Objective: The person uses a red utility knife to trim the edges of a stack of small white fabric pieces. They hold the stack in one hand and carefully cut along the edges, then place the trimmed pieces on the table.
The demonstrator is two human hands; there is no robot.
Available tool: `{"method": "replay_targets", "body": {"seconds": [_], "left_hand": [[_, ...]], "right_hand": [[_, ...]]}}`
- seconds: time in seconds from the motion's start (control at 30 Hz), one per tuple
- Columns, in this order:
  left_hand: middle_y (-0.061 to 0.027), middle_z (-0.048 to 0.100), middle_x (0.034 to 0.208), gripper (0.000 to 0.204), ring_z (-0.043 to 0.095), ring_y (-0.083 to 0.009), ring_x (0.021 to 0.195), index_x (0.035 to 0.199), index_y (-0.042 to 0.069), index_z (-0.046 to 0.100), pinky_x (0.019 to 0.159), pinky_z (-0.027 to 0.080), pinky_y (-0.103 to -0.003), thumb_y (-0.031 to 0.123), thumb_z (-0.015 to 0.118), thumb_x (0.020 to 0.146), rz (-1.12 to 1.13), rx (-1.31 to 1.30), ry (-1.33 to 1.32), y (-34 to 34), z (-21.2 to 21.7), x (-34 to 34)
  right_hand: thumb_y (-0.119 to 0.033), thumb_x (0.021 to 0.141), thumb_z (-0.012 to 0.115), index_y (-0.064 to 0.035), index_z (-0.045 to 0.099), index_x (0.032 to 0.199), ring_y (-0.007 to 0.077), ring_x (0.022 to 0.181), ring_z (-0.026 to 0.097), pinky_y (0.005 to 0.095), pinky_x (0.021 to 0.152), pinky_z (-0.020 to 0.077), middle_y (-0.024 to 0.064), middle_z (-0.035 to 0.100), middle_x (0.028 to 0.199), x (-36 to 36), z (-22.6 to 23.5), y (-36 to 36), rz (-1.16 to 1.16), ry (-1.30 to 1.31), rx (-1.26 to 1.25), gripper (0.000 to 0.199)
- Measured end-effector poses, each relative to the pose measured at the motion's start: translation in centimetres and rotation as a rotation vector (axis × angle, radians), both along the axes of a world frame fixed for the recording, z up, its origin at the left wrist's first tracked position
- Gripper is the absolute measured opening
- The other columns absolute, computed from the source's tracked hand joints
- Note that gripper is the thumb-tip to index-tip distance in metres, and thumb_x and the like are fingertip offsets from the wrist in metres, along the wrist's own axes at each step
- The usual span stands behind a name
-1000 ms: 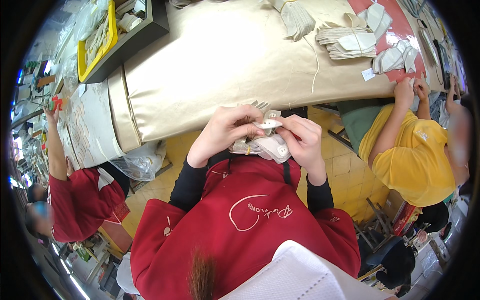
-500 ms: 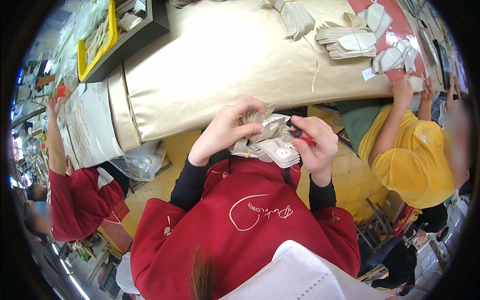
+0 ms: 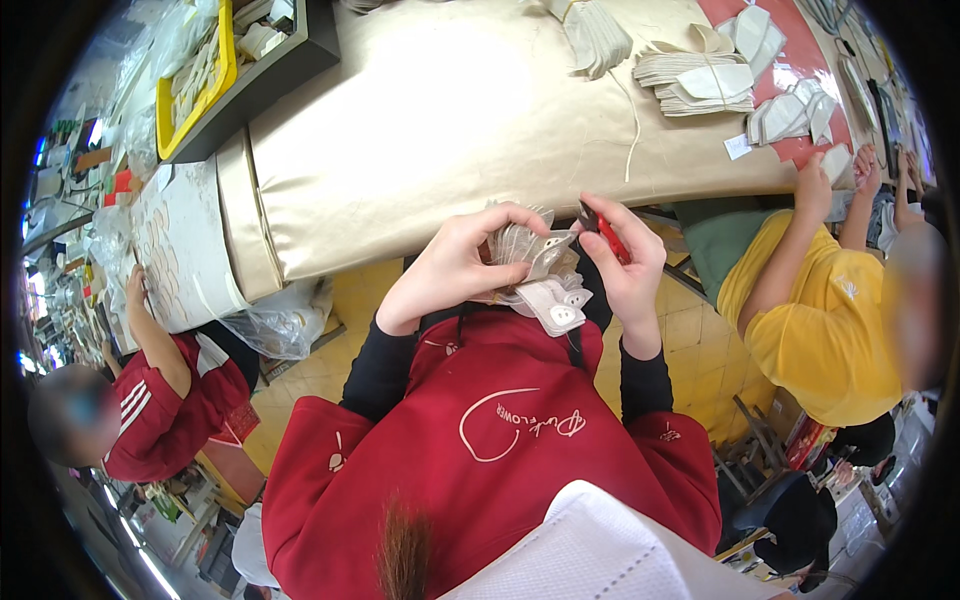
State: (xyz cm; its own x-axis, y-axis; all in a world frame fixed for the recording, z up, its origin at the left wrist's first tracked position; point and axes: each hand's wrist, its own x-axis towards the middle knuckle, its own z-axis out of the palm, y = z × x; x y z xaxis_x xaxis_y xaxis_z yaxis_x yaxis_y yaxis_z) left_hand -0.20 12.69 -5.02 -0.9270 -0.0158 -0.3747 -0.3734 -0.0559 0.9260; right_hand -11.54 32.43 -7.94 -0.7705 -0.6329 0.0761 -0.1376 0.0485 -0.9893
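My left hand [image 3: 445,268] curls its fingers and thumb round a fanned stack of pale, shaped fabric pieces [image 3: 553,302] held over my lap, just off the table edge. Small white shapes show on the outer pieces at the stack's right end. Red-handled snips [image 3: 613,241] are gripped in my right hand [image 3: 635,268], their dark tip pointing up and left. My right fingertips are close to the edge of the stack; whether they touch it I cannot tell.
The table [image 3: 420,180] has a tan cover. Tied fabric bundles [image 3: 697,80] lie at its far right. A black box [image 3: 290,75] with a yellow tray [image 3: 168,110] stands at the back left. A person in yellow [image 3: 815,310] works at right, another in red [image 3: 165,400] at left.
The snips have turned upward and lifted in my right hand, which has shifted slightly left. The stack in my left hand is fanned differently. The person at left has lowered an arm.
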Motion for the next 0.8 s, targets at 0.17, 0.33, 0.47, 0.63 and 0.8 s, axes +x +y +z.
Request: {"method": "replay_targets", "body": {"seconds": [0.17,0.33,0.47,0.63,0.8], "left_hand": [[0.0006,0.065,0.106,0.039,0.060,-0.0040,0.089,0.120,0.002,0.062,0.074,0.052,-0.021,-0.004,0.073,0.083,0.023,0.090,-0.067,0.3,0.6,-0.1],[0.0008,0.065,0.107,0.043,0.061,-0.0055,0.092,0.126,0.003,0.060,0.077,0.052,-0.022,0.000,0.074,0.085,0.004,0.031,-0.030,0.1,0.0,0.0],[-0.0013,0.064,0.108,0.045,0.061,-0.0073,0.096,0.129,0.004,0.058,0.082,0.052,-0.024,0.002,0.073,0.087,0.041,0.195,-0.072,-0.1,-0.5,0.0],[-0.0039,0.061,0.118,0.047,0.061,-0.0091,0.102,0.131,0.004,0.057,0.087,0.052,-0.025,0.002,0.073,0.086,0.039,0.139,-0.042,-0.2,0.1,0.0],[-0.0039,0.062,0.118,0.049,0.062,-0.0090,0.099,0.131,0.004,0.058,0.085,0.053,-0.025,0.001,0.074,0.085,0.034,0.117,-0.003,-0.1,0.6,-0.4]], "right_hand": [[-0.005,0.094,0.063,0.0050,0.060,0.131,0.0042,0.066,0.054,0.0190,0.061,0.0422,0.0126,0.070,0.100,-0.6,-0.8,0.5,-0.037,-0.378,-0.143,0.039],[-0.018,0.097,0.060,0.0057,0.056,0.135,-0.0032,0.050,0.032,0.0138,0.047,0.0263,0.0203,0.071,0.103,-0.2,-2.0,0.4,0.293,-0.632,-0.495,0.045],[-0.023,0.098,0.060,0.0084,0.055,0.133,0.0093,0.070,0.062,0.0220,0.065,0.0480,0.0247,0.071,0.105,0.3,-2.0,0.8,0.475,-0.687,-0.520,0.047],[-0.017,0.094,0.064,0.0081,0.063,0.123,0.0210,0.093,0.071,0.0313,0.083,0.0538,0.0179,0.071,0.096,0.5,-0.9,0.5,0.488,-0.503,-0.344,0.039],[-0.008,0.074,0.075,-0.0043,0.073,0.114,0.0212,0.061,0.062,0.0299,0.059,0.0460,0.0092,0.067,0.080,0.4,-0.6,-0.9,0.151,0.249,-0.035,0.040]]}}
